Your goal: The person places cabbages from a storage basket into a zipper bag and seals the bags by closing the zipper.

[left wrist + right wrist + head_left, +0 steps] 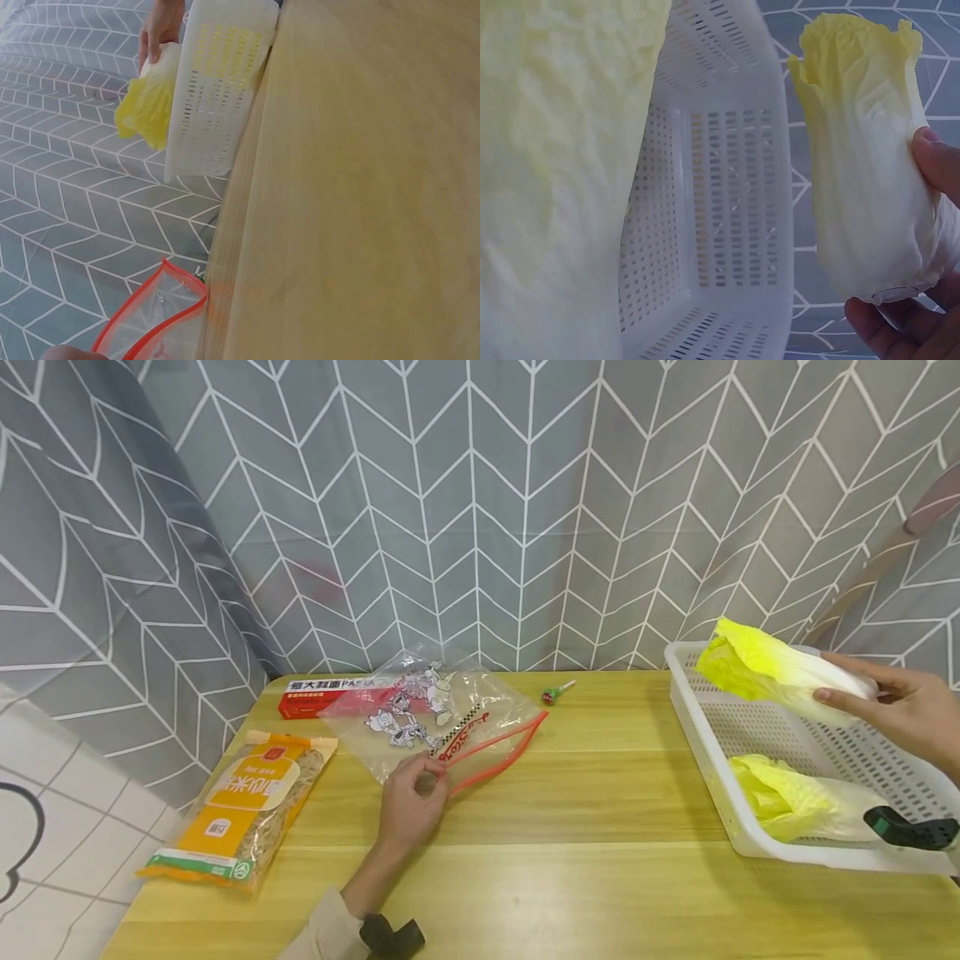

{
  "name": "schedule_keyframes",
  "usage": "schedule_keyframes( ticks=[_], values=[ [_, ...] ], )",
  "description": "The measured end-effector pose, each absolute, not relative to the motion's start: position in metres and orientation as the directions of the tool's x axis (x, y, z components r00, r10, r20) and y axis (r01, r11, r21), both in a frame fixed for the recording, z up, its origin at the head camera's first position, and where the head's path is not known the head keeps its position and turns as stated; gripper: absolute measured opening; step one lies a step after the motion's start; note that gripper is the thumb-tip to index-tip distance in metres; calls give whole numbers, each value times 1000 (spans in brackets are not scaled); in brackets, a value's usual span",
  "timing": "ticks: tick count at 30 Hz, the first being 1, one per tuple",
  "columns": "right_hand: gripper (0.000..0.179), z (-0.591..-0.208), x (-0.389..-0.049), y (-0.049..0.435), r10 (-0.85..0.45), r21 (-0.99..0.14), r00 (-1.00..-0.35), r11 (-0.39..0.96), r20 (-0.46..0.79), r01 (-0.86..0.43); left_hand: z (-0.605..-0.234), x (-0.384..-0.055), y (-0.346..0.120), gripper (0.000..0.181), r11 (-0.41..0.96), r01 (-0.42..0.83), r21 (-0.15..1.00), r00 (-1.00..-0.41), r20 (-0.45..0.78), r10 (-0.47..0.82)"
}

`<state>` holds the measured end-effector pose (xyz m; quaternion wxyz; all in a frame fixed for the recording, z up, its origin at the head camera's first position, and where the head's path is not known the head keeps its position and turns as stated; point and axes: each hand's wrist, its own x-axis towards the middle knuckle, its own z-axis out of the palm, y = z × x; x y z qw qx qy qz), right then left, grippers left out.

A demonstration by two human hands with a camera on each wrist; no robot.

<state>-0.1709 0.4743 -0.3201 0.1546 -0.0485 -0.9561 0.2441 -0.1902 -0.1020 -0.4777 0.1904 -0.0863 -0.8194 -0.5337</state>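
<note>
My right hand (pixel 918 706) grips a napa cabbage (pixel 783 672) by its white base, holding it above a white plastic basket (pixel 701 743). In the right wrist view the cabbage (pixel 866 165) has yellow leaf tips, with the thumb on its side and fingers at its base. A second napa cabbage (pixel 806 802) lies inside the basket. My left hand (pixel 412 802) pinches the edge of a clear zip bag (pixel 420 702) with a red seal. The bag lies flat on the table, its mouth gaping a little toward the right.
Left of the bag lies an orange bag of grain (pixel 247 806). A red pasta box (pixel 307 697) sits at the back, partly under the clear bag. Near the back edge is a lollipop (pixel 555 693). Behind the wooden table (pixel 555 877) hangs a grey patterned curtain (pixel 480 518).
</note>
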Motion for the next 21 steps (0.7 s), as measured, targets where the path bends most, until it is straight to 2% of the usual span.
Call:
schedule_keyframes(
  ticks=[21],
  values=[
    [59,-307,-194,414,76,-584,-963,806,258,-93,-481,-191,-103,12,401,341,850,-913,401,-74]
  ],
)
